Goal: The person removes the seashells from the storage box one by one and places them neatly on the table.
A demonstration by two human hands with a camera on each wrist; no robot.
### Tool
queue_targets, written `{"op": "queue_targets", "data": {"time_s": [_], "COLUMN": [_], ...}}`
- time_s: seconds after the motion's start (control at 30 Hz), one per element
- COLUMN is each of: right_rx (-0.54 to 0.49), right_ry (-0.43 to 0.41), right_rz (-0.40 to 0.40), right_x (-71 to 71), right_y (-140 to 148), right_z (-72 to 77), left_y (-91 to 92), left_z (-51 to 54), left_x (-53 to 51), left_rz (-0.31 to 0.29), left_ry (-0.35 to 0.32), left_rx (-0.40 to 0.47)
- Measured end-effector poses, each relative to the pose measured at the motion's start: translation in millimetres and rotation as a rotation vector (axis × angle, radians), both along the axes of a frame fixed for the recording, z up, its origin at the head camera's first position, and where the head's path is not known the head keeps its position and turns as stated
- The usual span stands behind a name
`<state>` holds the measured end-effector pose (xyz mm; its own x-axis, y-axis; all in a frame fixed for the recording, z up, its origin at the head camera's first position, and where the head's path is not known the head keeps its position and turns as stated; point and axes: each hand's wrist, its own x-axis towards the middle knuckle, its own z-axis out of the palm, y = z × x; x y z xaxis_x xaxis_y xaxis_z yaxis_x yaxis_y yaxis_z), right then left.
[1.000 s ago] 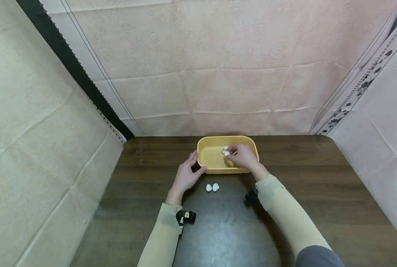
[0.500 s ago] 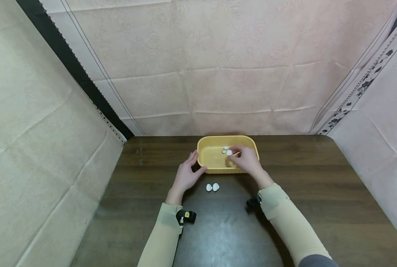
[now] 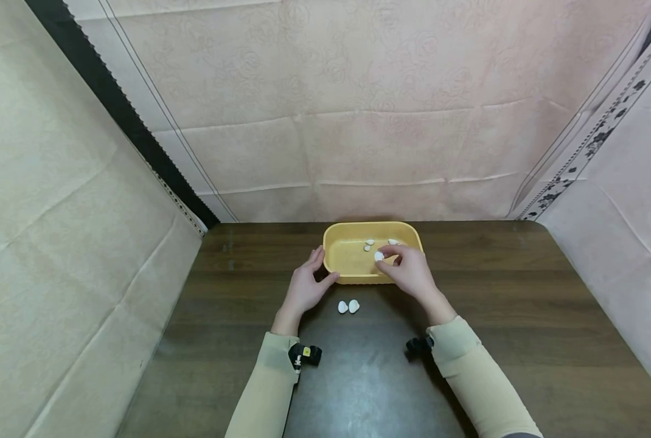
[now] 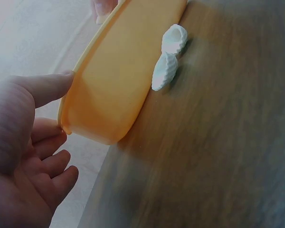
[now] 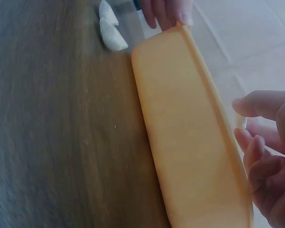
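A yellow tray [image 3: 353, 258] stands on the counter [image 3: 221, 347] towards twelve o'clock, near the back cloth [image 3: 386, 115]; other cloths rise at nine [image 3: 73, 201] and three o'clock [image 3: 626, 243]. At the tray's nine-to-eight o'clock corner, the left hand [image 3: 305, 289] touches the rim with thumb and fingers spread apart. The right hand [image 3: 410, 271], at four o'clock, pinches one white shell [image 3: 379, 256] between thumb and fingers over the tray. From that shell, two small shells [image 3: 370, 242] lie close together in the tray at eleven o'clock, and another shell [image 3: 393, 241] lies between one and two o'clock, just beside the fingers. On the counter, at the tray's seven o'clock, sits a pair of shells [image 3: 348, 307], ribbed and touching. A black wrist camera shows at each cuff, left [image 3: 305, 354] and right [image 3: 419, 345]. The right hand covers part of the tray's three-to-four o'clock end, so what lies beneath it cannot be told. In both wrist views the tray's near wall hides its contents; the right one shows the pinched shell as a pale sliver, and each shows the opposite hand cut off at twelve o'clock.
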<state>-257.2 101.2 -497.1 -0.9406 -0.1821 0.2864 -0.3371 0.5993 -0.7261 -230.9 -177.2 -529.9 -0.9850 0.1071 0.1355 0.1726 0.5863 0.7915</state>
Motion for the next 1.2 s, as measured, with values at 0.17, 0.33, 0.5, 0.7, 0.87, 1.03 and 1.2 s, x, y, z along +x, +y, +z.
{"op": "queue_targets", "data": {"time_s": [0.17,0.33,0.5,0.7,0.87,1.03,1.2], "right_rx": [-0.043,-0.076,-0.08,-0.067,-0.117,-0.116,-0.08], "right_ry": [0.002,-0.014,-0.017,-0.077,-0.17,-0.193,-0.207], "right_rz": [-0.023,-0.024,-0.005,0.065,0.106,0.179,0.259], "right_x": [8.4,17.4,24.7,31.6,37.6,41.5,45.5], "right_y": [2,2,3,6,9,10,8], "right_z": [0.5,0.8,-0.5,-3.2,-8.6,-11.0,-10.2], "left_y": [-0.3,-0.6,-0.8,-0.8,-0.6,-1.0,-1.6], "left_z": [-0.5,-1.0,-1.3,-1.9,-2.4,-2.4,-3.6], "left_x": [-0.3,-0.8,-1.4,-1.0,-0.2,0.3,-1.2], "left_rz": [0.001,-0.007,-0.014,-0.013,-0.018,-0.011,-0.016], "left_ry": [-0.001,0.009,0.016,0.02,0.018,0.016,0.025], "left_rx": [-0.003,0.0,0.002,0.009,0.003,0.008,0.007]}}
